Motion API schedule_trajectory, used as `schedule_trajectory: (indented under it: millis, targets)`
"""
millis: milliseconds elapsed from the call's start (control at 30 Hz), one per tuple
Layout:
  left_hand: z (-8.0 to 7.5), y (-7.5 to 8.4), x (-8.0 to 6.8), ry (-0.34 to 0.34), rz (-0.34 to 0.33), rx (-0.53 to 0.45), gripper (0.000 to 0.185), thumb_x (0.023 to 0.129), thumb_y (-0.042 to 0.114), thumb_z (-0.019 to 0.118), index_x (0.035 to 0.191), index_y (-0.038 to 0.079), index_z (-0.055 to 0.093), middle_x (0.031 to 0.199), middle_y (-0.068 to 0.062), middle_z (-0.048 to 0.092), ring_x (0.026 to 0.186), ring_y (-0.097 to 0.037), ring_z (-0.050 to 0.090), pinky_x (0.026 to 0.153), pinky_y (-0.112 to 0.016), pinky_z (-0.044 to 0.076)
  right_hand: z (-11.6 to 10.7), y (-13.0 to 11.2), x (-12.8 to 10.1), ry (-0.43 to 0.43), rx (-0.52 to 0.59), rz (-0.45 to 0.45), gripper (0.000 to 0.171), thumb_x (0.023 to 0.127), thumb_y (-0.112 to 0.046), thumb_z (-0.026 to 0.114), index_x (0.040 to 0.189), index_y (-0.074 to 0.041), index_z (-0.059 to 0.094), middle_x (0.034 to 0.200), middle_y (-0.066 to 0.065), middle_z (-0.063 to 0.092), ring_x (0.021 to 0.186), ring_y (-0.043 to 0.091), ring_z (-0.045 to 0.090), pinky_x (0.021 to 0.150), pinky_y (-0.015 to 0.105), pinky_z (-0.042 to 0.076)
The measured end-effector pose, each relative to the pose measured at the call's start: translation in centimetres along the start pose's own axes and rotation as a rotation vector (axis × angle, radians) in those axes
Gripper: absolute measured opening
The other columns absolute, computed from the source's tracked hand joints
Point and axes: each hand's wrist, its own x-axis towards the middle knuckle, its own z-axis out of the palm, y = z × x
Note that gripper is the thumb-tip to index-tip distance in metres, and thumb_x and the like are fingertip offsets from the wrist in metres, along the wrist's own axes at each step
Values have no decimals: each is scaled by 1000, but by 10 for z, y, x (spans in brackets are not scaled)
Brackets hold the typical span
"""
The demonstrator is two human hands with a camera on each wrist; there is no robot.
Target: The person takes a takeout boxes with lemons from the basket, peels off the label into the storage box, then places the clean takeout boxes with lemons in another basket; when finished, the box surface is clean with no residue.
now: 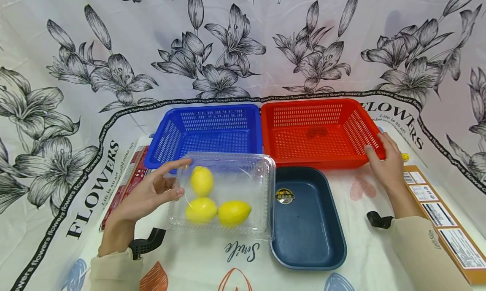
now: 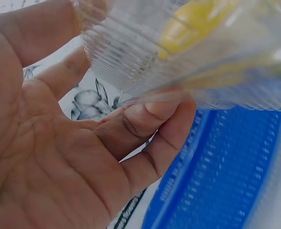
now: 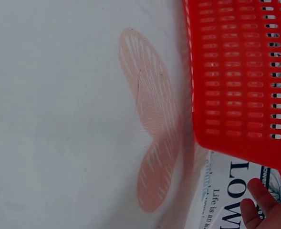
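1. Before the blue plastic basket (image 1: 216, 119): clear plastic clamshell container (image 1: 271, 194), three lemons (image 1: 234, 213) inside, overlapping the left edge of the navy tub (image 1: 307, 236) in head view.
2. Lemons bunched toward the container's left half; probably a slight tilt, or its weight settling at the held side.
3. Left hand (image 1: 146, 198) partly spread, thumb and fingers pinching the container's ridged left edge. Edge hold likely chosen to leave the middle unobstructed.
4. Right hand (image 1: 388, 164) at the near right corner of the red plastic basket (image 1: 303, 161): thumb over the rim, fingers outside, loosely pinching it. Probably a steadying hold; pressure cannot be told.
5. Baskets side by side, tub nearer the person, presumably for easy reach.
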Motion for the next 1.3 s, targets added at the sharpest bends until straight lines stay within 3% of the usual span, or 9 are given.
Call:
schedule_trajectory:
  millis: [233,433,533,600,700,767,967,1133,1300]
  targets:
    - [3,15,28,-24,-12,-32,63,101,2,58,159,12,33,169,-2,28,126,-26,64,95,-31,57,0,0,-1,9,20,3,60,101,-26,53,157,-7,39,168,10,29,156,33,26,129,46,17]
    - [8,25,55,-26,-10,-34,63,101,7,60,158,17,36,168,-5,29,126,-36,63,95,-30,57,0,-1,-2,26,40,6,59,100,-26,54,156,-9,42,167,8,32,155,30,29,128,40,20]
    - [11,30,68,-20,-12,-46,64,100,7,63,158,18,36,166,-4,32,114,-32,67,88,-29,58,0,-1,-2,29,34,8,59,100,-27,54,156,-10,42,167,7,33,155,30,30,128,41,21]
    - [13,33,76,-15,-17,-64,66,100,7,64,158,18,36,165,-4,34,98,-24,67,78,-26,57,0,0,-2,28,32,9,59,101,-26,54,156,-10,42,167,7,32,155,31,30,128,42,21]
    - [17,37,88,-2,-21,-81,66,99,7,65,158,20,37,163,-6,35,76,-19,60,67,-26,53,1,2,-1,23,28,12,60,101,-27,53,157,-10,40,168,8,30,155,32,28,128,44,20]
    - [20,39,96,7,-25,-85,66,99,8,65,158,21,38,163,-5,35,70,-17,56,65,-26,52,1,3,0,21,27,11,60,101,-27,53,157,-10,39,168,8,29,155,33,28,128,44,19]
    - [27,46,118,29,-47,-67,65,99,11,66,156,26,41,163,0,36,80,-19,66,80,-27,57,2,5,-1,19,32,12,60,101,-26,53,158,-10,39,168,9,29,155,33,27,129,44,18]
    - [31,50,137,47,-48,-71,65,99,12,67,156,30,41,161,3,35,80,-24,68,88,-30,57,2,4,-2,33,38,4,60,101,-26,55,157,-10,40,168,9,31,155,32,29,129,43,19]
    - [35,52,155,64,-41,-79,65,98,13,67,155,32,42,162,8,35,91,-31,70,95,-35,56,2,3,-2,37,49,-2,60,101,-25,54,157,-9,40,168,9,31,155,33,29,129,44,19]
